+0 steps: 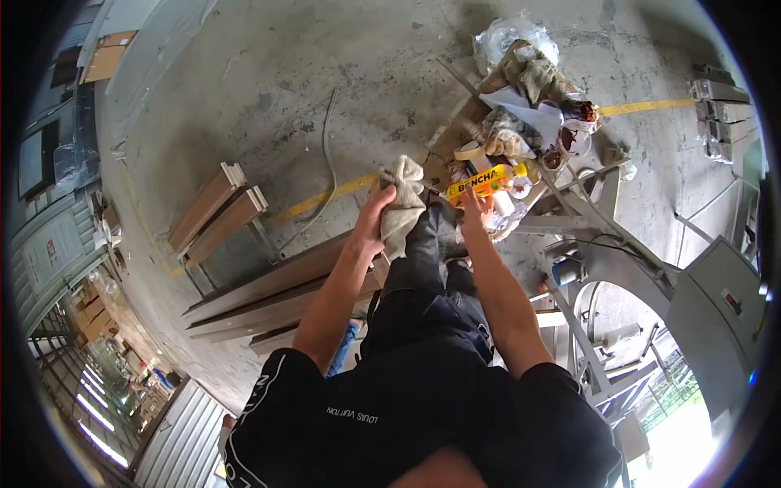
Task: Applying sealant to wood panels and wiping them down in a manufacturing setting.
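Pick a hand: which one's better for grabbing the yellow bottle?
Probably the right hand: it's close by the bottle, though whether it holds anything is unclear. The left hand is farther off, and its grip is busy with a rag.

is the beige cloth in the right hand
No, the left hand grips the beige cloth, while the right hand is off to its right, apart from it.

Blown-out glare [690, 439] lower right, dark rim [20, 464]
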{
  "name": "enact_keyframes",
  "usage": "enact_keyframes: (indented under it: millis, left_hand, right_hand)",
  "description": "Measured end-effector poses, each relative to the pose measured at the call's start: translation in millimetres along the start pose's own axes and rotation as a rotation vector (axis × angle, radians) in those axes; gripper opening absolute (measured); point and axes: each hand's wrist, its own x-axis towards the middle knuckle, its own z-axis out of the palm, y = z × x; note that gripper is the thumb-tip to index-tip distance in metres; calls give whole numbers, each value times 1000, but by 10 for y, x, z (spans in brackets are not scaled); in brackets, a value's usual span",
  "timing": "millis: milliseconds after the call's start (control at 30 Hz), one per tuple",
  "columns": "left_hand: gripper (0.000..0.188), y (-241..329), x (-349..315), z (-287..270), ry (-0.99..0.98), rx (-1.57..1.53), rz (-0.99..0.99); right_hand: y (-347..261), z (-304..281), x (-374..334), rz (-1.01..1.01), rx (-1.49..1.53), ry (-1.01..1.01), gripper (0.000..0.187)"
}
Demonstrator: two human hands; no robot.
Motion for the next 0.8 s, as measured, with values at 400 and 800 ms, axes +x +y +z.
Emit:
enact_keyframes:
  millis: [400, 800]
  left_hand:
    - [47, -449, -296, -325, -83, -24, 120]
    - [56, -2180, -840, 1028, -384, 738, 84]
  right_hand:
    - [-964, -1268, -1241, -455, -262, -767, 52]
    - [-2023, -3574, -3357, -833, -1026, -32, 73]
